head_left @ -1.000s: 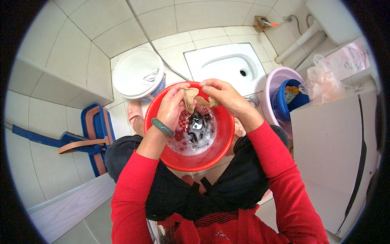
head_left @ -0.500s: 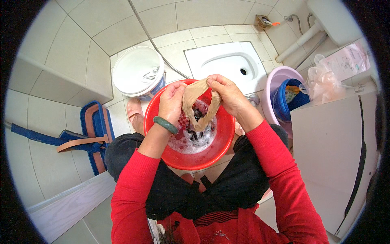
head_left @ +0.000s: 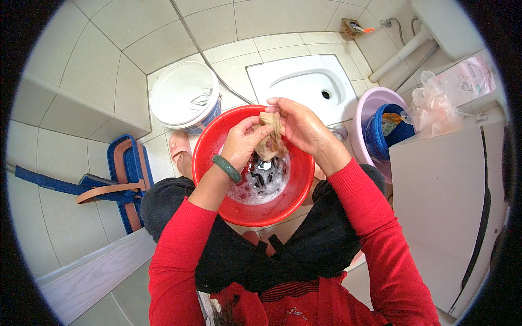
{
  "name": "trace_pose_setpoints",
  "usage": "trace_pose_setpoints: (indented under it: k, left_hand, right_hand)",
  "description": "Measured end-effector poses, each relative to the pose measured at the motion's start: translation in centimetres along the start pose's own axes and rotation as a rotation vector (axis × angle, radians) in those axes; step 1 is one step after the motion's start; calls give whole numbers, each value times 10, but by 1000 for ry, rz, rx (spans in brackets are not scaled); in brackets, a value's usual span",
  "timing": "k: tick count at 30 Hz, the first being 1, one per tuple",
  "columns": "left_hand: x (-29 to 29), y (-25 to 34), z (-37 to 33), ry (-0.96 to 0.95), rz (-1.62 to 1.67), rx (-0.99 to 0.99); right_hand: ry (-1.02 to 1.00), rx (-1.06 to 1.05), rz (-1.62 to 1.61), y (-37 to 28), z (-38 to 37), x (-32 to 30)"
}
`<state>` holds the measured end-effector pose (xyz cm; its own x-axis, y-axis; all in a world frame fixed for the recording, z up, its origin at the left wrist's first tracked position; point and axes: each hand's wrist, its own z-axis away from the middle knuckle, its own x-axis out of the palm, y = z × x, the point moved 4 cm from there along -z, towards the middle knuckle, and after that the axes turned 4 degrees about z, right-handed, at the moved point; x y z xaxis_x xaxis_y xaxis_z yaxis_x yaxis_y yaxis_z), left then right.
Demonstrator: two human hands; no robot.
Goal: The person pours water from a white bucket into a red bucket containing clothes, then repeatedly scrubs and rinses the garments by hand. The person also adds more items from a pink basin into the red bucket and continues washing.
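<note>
My left hand (head_left: 243,140) is closed on a bunched beige cloth (head_left: 269,145), its fingers and thumb pinching the upper part. A dark green bangle (head_left: 227,168) circles that wrist. My right hand (head_left: 299,126) is loosely curled against the same cloth from the other side, fingertips at its top edge. The cloth hangs in folds over a red basin (head_left: 296,195) that stands between my knees. Inside the basin is foamy water (head_left: 261,193) with dark and red items in it. What kind of garment the cloth is cannot be made out.
A white bucket (head_left: 176,98) stands beyond the basin at left, near a squat toilet (head_left: 304,70). At right are a lilac tub (head_left: 360,122) holding a blue bucket (head_left: 375,142), and a white cabinet (head_left: 440,201). A blue dustpan (head_left: 117,149) and brush (head_left: 60,185) lie at left.
The beige cloth, spread into an open loop between both hands before, is now gathered into a narrow bunch. My left hand has moved right and slightly down; my right fingers have loosened and stretched out.
</note>
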<state>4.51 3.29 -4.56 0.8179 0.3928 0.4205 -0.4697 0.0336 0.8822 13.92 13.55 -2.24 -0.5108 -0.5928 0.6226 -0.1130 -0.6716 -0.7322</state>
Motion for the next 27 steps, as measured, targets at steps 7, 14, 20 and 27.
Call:
trace_pose_setpoints:
  k: [7, 14, 20, 27]
  left_hand:
    - [-12, -2, -2, 81, -22, 9]
    - [-17, -2, -4, 106, 87, 36]
    - [-12, 3, 1, 66, 76, 31]
    - [-11, 4, 3, 43, 112, -30]
  right_hand:
    - [150, -150, 368, -6, 0, -11]
    - [174, -145, 325, -12, -3, -19]
    - [-38, -58, 762, 5, -2, -5]
    - [99, -38, 420, 1, -4, -15]
